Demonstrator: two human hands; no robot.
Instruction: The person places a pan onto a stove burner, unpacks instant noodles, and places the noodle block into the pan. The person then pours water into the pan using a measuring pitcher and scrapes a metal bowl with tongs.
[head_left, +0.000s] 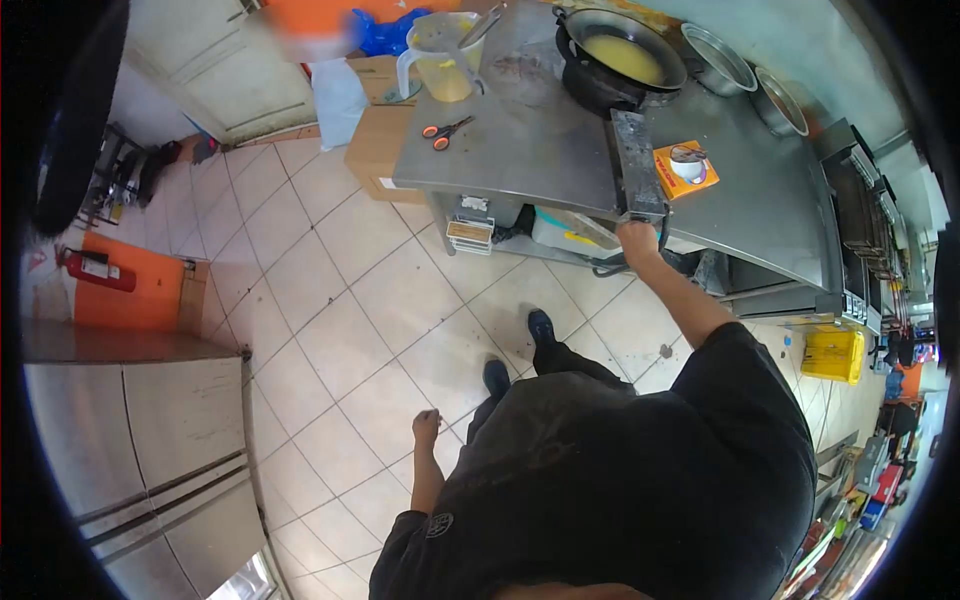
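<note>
My right hand (637, 240) is closed at the front end of a long grey metal bar (635, 165) on the steel table's edge; what its fingers grip is hidden. The bar runs back to a burner, where a black wok (600, 80) holds yellowish liquid (625, 58). Beside the bar lies an orange box (687, 172) with a small white bowl (688, 168) on top. Low at my side hangs my left hand (427, 425), its fingers curled, with no object visible in them.
On the steel table (530, 150) are orange-handled scissors (446, 132), a clear jug (442, 75) and metal bowls (718, 58). A cardboard box (380, 155) stands by its left end. Steel cabinets (180, 430) are at left, a yellow crate (833, 356) at right.
</note>
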